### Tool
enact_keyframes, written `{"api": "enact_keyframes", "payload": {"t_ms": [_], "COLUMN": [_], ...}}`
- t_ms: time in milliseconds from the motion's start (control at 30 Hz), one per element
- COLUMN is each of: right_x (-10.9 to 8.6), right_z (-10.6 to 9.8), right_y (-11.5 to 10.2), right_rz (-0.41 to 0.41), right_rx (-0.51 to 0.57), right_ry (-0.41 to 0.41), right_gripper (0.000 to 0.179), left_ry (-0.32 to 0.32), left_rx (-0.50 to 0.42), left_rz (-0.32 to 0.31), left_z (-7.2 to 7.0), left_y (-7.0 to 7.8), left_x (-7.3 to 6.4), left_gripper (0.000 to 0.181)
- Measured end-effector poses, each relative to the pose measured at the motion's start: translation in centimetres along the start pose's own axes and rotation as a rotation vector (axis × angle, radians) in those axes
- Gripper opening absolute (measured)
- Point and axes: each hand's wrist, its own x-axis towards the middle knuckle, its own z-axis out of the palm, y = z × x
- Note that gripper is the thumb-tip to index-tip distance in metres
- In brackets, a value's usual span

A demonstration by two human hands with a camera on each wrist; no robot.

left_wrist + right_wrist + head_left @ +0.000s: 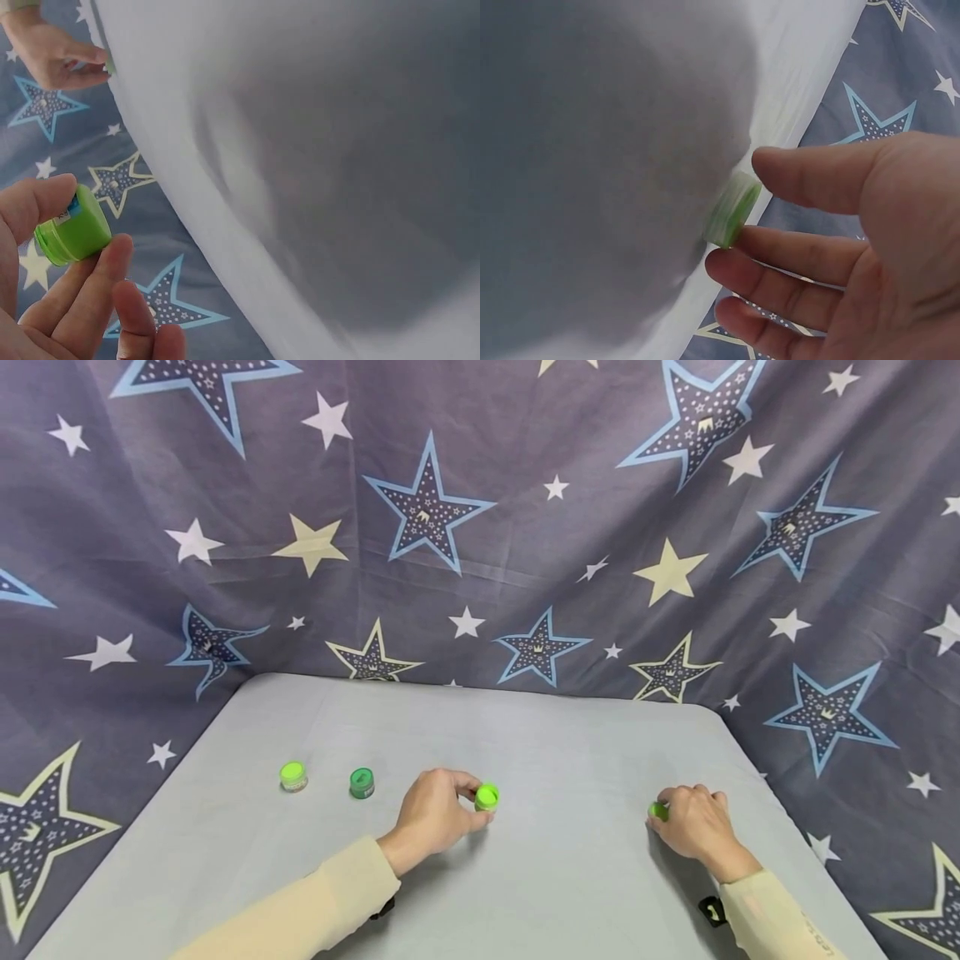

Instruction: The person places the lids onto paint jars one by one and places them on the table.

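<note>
Near the middle of the table, my left hand [437,812] pinches a small lime-green jar [487,798] between thumb and fingers. The left wrist view shows the jar's smooth green side and part of a label by the thumb. Farther right, my right hand [696,823] holds a small green lid-like disc [733,210] between thumb and fingertips, close over the table. Its ridged, whitish side and green face show in the right wrist view. Most of it is hidden behind the fingers in the head view.
Left of my left hand stand a dark green jar [362,783] and a light green jar [292,776], side by side with a gap between. They rest on a pale table [558,752]. A star-patterned dark cloth [510,568] hangs behind and beside it.
</note>
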Motion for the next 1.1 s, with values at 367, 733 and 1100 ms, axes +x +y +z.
{"api": "enact_keyframes", "payload": {"t_ms": [367,733,1100], "right_x": [0.0,-0.2,-0.6], "right_z": [0.2,-0.3,-1.2], "right_y": [0.2,-0.7,-3.1], "right_rz": [-0.005,-0.026,-0.054], "right_rx": [0.018,0.041,0.055], "right_ry": [-0.003,0.059,0.084], "right_gripper": [0.01,0.011,0.025], "left_ry": [0.005,0.015,0.015], "left_rx": [-0.004,0.0,-0.02], "left_rz": [0.016,0.024,-0.012], "left_z": [0.2,0.6,0.6], "left_y": [0.0,0.0,-0.2], "left_x": [-0.4,-0.9,-1.2], "left_gripper": [0.024,0.023,0.027]}}
